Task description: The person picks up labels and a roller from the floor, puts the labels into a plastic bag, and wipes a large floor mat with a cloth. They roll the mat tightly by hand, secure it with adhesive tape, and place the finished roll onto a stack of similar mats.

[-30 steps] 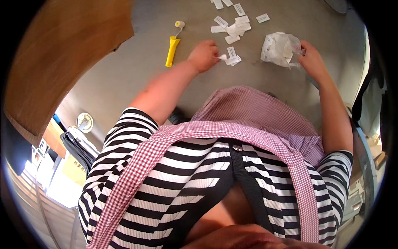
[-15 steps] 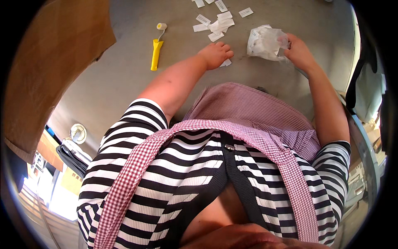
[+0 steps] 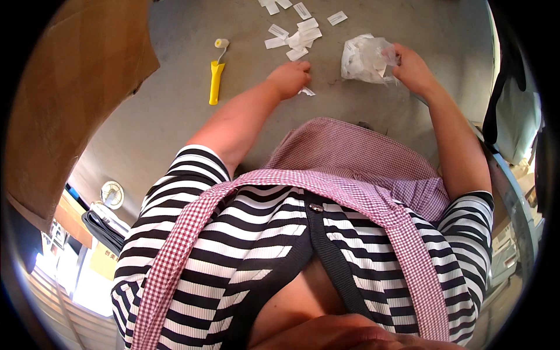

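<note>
The fingers of the left hand (image 3: 290, 77) are curled shut, knuckles up, pinching a small white slip (image 3: 305, 91) whose corner pokes out at the lower right of the fist, just above the centre of the frame. That slip lies nearly flat on the grey surface (image 3: 175, 122), its long axis running left to right with a slight downward tilt and its free end pointing toward the right edge. The fingers of the right hand (image 3: 411, 69), in the upper right, are closed on the edge of a crumpled clear plastic bag (image 3: 364, 57); whether they also hold a slip inside it cannot be told. Above the left hand a loose scatter of white slips (image 3: 294, 35) spreads toward the top edge, lying at mixed angles. Farther left, a small yellow-handled roller (image 3: 216, 79) stands nearly vertical in the frame, roller head at the top. A brown cardboard sheet (image 3: 76, 93) fills the upper left. As a judgement, the pinched slip is light and barely gripped, so a drag of the fist could crease it or flick it into the scatter, and a tug on the bag could spill its contents.
</note>
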Available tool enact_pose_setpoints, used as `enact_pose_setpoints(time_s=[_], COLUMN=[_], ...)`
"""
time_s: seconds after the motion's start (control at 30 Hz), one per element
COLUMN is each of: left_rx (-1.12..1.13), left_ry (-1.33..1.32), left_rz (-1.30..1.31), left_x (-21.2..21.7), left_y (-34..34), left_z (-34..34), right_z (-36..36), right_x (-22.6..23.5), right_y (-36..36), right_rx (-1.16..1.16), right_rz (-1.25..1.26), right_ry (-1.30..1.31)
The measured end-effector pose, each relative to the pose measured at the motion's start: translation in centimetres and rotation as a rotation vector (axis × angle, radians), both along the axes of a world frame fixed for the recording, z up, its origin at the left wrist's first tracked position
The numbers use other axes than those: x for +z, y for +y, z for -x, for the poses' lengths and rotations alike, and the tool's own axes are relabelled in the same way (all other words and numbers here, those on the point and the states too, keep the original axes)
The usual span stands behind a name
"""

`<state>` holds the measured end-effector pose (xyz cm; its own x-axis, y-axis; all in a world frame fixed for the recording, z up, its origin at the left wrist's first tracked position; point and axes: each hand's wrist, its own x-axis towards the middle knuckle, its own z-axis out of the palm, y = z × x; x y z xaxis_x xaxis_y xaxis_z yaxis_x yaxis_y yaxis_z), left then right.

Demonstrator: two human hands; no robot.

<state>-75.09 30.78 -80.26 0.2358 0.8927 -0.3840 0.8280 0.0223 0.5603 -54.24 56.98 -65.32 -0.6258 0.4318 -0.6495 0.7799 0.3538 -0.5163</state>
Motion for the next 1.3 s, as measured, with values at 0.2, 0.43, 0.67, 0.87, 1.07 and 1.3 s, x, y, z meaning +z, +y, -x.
enact_pose_setpoints(time_s=[0.2,0.43,0.67,0.87,1.07,1.3], left_rx=[0.563,0.562,0.17,0.186,1.153,0.973], left_ry=[-0.475,-0.563,0.008,-0.436,-0.277,0.308], left_rz=[0.149,-0.397,-0.086,-0.552,-0.157,-0.11], left_x=[6.9,17.2,13.7,15.5,2.3,-1.2], left_y=[1.4,13.2,14.0,10.2,8.7,10.7], left_z=[0.4,-6.8,-6.4,-4.0,11.3,13.4], right_z=[-0.9,-1.5,-2.9,-2.9,-3.0,-3.2], right_x=[-1.2,-1.1,-2.4,-2.0,-1.7,-2.1], right_y=[0.2,0.4,2.3,2.2,1.6,0.6], right_rx=[-0.019,-0.085,-0.175,-0.084,-0.152,-0.197], right_rz=[0.031,0.04,0.052,0.027,-0.023,0.046], right_ry=[0.016,0.232,0.028,0.048,0.067,0.083])
